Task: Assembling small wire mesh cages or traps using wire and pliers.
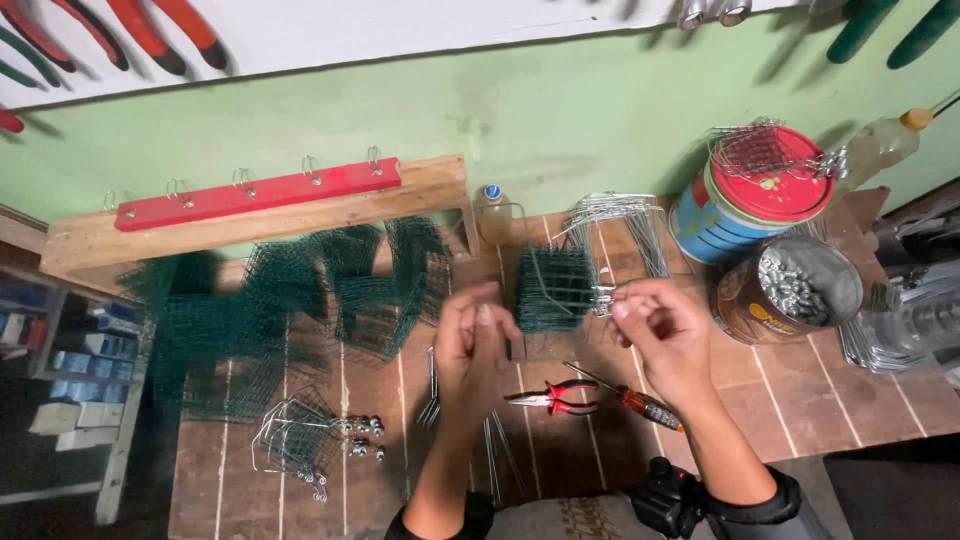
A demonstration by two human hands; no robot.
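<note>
Above the red-handled pliers [556, 397] on the brown tiled worktop [800, 400], both hands work a small block of dark green wire mesh [553, 290]. The left hand [472, 340] hangs just left of the mesh, fingers curled narrow, contents unclear. The right hand [665, 335] pinches thin silver wire [604, 297] at the mesh's right edge; a firm pinch close to the mesh would likely steady it

Both forearms reach up from the near edge of the workbench, hands raised side by side above it. The left hand [470, 340] has its fingers curled inward, thumb meeting fingertips. The right hand [665, 335] is loosely cupped, fingers bent toward the left, wrist ringed by a dark cuff.
</note>
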